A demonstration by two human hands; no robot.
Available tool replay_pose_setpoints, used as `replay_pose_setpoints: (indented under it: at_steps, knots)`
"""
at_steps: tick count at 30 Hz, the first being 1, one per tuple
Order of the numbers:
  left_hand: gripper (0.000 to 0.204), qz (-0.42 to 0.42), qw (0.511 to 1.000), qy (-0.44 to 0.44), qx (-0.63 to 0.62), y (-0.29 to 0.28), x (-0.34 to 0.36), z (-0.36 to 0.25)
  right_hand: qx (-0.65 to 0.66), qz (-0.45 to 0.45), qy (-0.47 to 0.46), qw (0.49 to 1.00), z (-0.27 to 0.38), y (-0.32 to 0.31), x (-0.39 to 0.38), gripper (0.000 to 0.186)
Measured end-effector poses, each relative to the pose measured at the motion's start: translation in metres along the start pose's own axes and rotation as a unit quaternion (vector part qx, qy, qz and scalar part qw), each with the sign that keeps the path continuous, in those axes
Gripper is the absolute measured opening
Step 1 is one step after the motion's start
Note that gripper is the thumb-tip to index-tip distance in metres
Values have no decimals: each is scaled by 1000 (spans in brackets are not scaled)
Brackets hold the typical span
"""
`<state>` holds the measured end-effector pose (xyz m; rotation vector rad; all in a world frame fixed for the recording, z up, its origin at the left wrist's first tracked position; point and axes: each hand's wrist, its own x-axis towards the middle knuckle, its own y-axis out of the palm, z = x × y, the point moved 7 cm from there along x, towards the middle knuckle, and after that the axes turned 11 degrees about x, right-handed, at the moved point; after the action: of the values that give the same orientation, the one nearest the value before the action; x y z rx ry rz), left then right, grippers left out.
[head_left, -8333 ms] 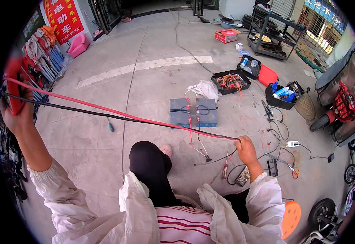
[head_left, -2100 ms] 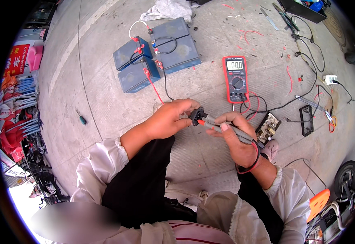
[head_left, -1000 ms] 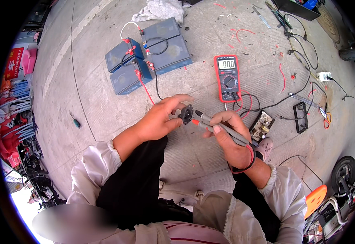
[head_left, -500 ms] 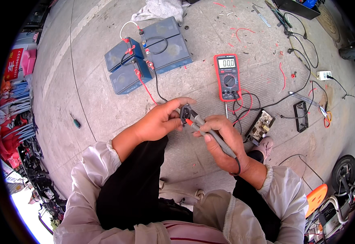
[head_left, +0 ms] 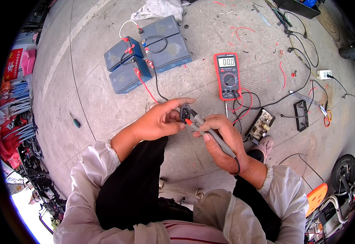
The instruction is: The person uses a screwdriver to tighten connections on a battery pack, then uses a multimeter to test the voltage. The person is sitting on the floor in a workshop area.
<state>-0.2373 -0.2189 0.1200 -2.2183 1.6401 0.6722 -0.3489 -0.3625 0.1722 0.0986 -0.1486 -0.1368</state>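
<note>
Between the fingers of my left hand is a small black socket connector, its open face turned toward my right hand. My right hand is closed around two grey multimeter probes, one with a red tip collar; their tips meet the connector's face. A red multimeter lies beyond my right hand, its display lit and test leads plugged in at its lower end. Past my left hand stand several dark blue batteries, joined by short cables. A red wire and a black one run from them toward my left hand.
An opened circuit board lies right of my right hand, beside a black case part. Scissors with orange handles, a white power strip and tangled black cables are farther right. A screwdriver lies at left.
My left thumb and fingers have shifted slightly around the connector. The probes stay at its face, and the multimeter display looks the same.
</note>
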Motion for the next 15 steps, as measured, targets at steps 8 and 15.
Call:
replay_pose_setpoints:
  at_steps: [8,15]
  knots:
    - [62,-3,1000,0,-5,0,2,4,-29,-22,30,999,-4,1,-2,34]
    - [60,-3,1000,4,-7,1,3,4,-32,-13,59,998,-9,0,-2,34]
